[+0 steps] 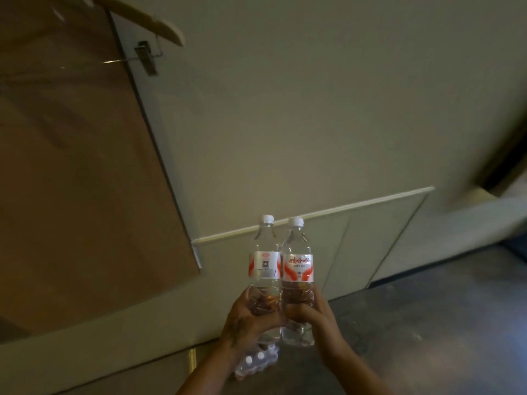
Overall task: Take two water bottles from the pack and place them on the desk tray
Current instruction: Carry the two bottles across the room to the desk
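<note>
Two clear water bottles with white caps and red-and-white labels stand upright side by side in the air at the lower middle. My left hand (251, 317) grips the lower body of the left bottle (264, 266). My right hand (316, 315) grips the lower body of the right bottle (297, 269). The two bottles touch each other. Below my hands, on the floor, lies the plastic-wrapped pack (256, 363) with white bottle caps showing. No desk tray is in view.
A pale wall with a low panel and ledge (313, 215) fills the background. At the left is a brown wardrobe panel (71, 181) with a wooden hanger (159, 27) and clip at the top. Dark floor (427, 323) spreads to the right.
</note>
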A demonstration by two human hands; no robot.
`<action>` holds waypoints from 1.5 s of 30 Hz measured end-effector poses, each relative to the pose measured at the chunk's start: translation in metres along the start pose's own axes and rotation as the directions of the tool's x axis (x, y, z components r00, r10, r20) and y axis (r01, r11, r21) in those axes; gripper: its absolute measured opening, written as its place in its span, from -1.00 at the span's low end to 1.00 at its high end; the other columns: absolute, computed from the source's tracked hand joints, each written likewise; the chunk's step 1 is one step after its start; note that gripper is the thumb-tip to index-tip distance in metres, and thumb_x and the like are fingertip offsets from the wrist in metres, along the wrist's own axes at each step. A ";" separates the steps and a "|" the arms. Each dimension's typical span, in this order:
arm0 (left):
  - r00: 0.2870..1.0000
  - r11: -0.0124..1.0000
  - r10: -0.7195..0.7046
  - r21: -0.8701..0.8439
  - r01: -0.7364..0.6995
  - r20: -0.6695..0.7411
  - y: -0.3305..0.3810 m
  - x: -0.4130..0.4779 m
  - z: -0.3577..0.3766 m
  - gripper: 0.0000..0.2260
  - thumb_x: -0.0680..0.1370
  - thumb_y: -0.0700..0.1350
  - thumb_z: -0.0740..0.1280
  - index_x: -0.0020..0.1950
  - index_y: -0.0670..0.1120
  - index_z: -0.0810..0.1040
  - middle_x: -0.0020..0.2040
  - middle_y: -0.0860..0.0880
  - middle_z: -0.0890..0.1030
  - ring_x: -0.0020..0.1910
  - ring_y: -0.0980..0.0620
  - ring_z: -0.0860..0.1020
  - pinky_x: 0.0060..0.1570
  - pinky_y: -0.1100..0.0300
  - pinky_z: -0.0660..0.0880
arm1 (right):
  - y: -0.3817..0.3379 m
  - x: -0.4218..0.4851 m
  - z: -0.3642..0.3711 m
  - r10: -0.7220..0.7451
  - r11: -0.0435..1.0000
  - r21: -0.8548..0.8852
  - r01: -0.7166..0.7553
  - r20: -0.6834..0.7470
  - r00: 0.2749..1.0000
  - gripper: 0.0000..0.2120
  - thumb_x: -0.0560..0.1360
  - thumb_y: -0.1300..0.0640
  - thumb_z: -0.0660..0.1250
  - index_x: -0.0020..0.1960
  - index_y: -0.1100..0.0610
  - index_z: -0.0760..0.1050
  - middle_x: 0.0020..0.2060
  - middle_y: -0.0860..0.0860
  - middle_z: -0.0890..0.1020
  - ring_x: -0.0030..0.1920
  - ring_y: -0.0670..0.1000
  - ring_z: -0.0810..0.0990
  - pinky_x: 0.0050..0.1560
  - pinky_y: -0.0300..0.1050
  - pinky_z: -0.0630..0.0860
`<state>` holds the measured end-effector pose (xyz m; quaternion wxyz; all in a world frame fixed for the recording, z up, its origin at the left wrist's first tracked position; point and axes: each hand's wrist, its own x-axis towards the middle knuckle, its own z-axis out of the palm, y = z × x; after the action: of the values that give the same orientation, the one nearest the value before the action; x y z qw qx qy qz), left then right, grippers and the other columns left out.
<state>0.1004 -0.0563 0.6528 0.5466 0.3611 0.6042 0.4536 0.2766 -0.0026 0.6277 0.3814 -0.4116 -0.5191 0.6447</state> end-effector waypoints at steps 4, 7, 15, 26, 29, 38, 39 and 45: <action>0.978 0.996 0.055 0.064 -0.069 0.202 0.004 0.009 0.025 -0.45 0.37 -0.01 0.71 0.32 0.07 0.63 0.12 0.02 0.83 0.11 0.01 0.79 0.18 -0.04 0.72 | -0.002 -0.033 -0.020 -0.032 0.999 0.027 0.040 -0.228 0.973 -0.35 0.29 -0.02 0.56 0.33 0.16 0.55 0.16 0.20 0.76 0.13 0.24 0.77 0.16 0.17 0.72; 0.906 0.985 0.102 0.085 -0.150 0.410 0.003 0.012 0.059 -0.58 0.44 -0.03 0.66 0.27 0.19 0.69 0.15 0.03 0.82 0.12 0.04 0.79 0.05 0.14 0.74 | -0.005 -0.069 -0.041 -0.051 0.996 0.042 0.076 -0.424 0.904 -0.32 0.25 0.00 0.58 0.31 0.21 0.55 0.13 0.22 0.76 0.14 0.28 0.76 0.11 0.14 0.73; 0.614 0.975 0.045 0.099 -0.198 0.788 -0.017 -0.024 0.184 -0.45 0.37 -0.04 0.70 0.33 -0.07 0.69 0.21 -0.14 0.79 0.22 -0.21 0.75 0.23 -0.37 0.66 | -0.001 -0.204 -0.099 -0.066 0.984 0.051 0.170 -0.784 0.618 -0.35 0.27 -0.02 0.65 0.29 0.15 0.57 0.15 0.21 0.77 0.18 0.28 0.75 0.11 0.15 0.74; 0.309 0.947 -0.055 0.148 -0.285 0.950 -0.035 -0.127 0.321 -0.29 0.16 0.11 0.78 0.21 -0.17 0.73 0.07 -0.19 0.82 0.07 -0.21 0.79 0.18 -0.29 0.70 | 0.011 -0.397 -0.152 -0.008 0.970 0.053 0.237 -0.968 0.250 -0.46 0.38 0.01 0.61 0.33 0.09 0.62 0.17 0.17 0.78 0.16 0.22 0.78 0.17 0.20 0.71; 0.300 0.945 -0.085 0.173 -0.279 0.950 -0.040 -0.152 0.347 -0.14 0.05 0.22 0.78 0.23 -0.18 0.72 0.06 -0.15 0.83 0.06 -0.18 0.80 0.13 -0.19 0.73 | 0.018 -0.436 -0.165 0.028 0.970 0.073 0.231 -0.980 0.195 -0.33 0.32 -0.06 0.64 0.37 0.12 0.59 0.17 0.17 0.78 0.17 0.24 0.77 0.23 0.29 0.66; 0.290 0.939 -0.144 0.223 -0.261 0.946 -0.056 -0.197 0.408 -0.30 0.12 0.08 0.72 0.20 -0.10 0.66 0.05 -0.19 0.80 -0.03 -0.16 0.80 -0.15 0.10 0.75 | 0.035 -0.501 -0.205 0.064 0.966 0.109 0.235 -0.979 0.191 -0.26 0.24 -0.17 0.62 0.35 0.05 0.56 0.15 0.07 0.79 0.12 0.16 0.80 0.07 0.08 0.74; 0.299 0.939 -0.148 0.229 -0.257 0.943 -0.057 -0.199 0.414 -0.28 0.11 0.08 0.72 0.21 -0.11 0.65 0.06 -0.23 0.79 -0.04 -0.15 0.80 -0.15 0.09 0.75 | 0.036 -0.505 -0.211 0.063 0.966 0.108 0.234 -0.979 0.194 -0.26 0.23 -0.18 0.62 0.35 0.04 0.56 0.14 0.05 0.80 0.11 0.14 0.80 0.05 0.04 0.74; 0.351 0.933 -0.150 0.250 -0.259 0.924 -0.069 -0.196 0.446 -0.18 0.09 0.16 0.71 0.28 -0.07 0.60 0.05 -0.14 0.80 -0.04 -0.13 0.79 -0.16 0.12 0.72 | 0.041 -0.519 -0.253 0.072 0.967 0.126 0.222 -0.969 0.235 -0.26 0.23 -0.18 0.61 0.35 0.02 0.55 0.14 0.03 0.80 0.11 0.11 0.80 0.10 0.07 0.70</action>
<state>0.5724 -0.1928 0.6569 0.7014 0.6665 0.2431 0.0686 0.7004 -0.3963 0.6268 0.6964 -0.6467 -0.1112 0.2905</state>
